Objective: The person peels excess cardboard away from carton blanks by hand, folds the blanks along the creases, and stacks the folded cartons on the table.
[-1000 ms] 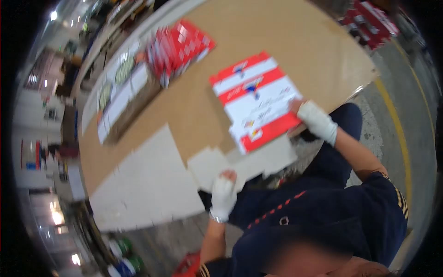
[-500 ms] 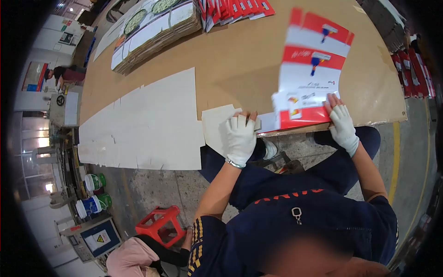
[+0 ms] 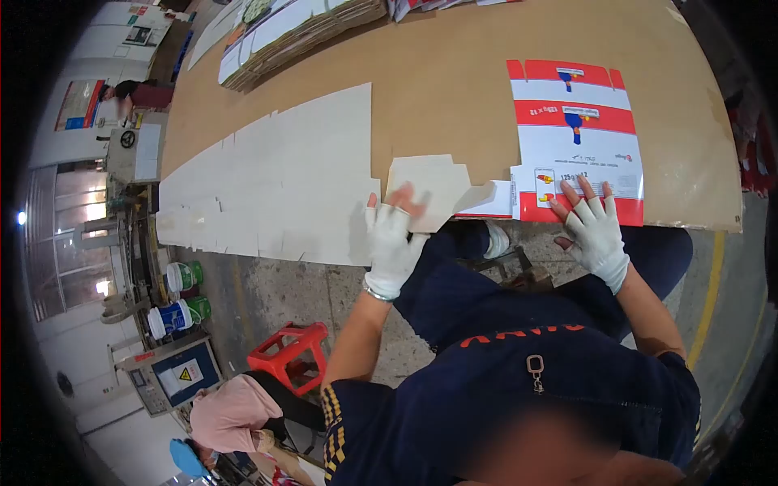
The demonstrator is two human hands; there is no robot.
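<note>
A flat red and white printed carton sheet lies near the front edge of the brown table. My right hand, in a white fingerless glove, rests on its red lower part with the fingers spread. My left hand, gloved alike, is over the table edge with its fingers apart and slightly blurred, beside a small pale cardboard piece. Part of another red and white sheet shows between that piece and the carton. A large pale cardboard sheet lies to the left.
A strapped stack of printed cardboard sits at the table's back left. Below the table are a red stool and a person in a pink top. Another person stands far left. Buckets stand on the floor.
The printed carton sheet has gone from raised and tilted to flat on the table. My left hand has let go of the small pale piece's edge and moved left; my right fingers have spread over the carton.
</note>
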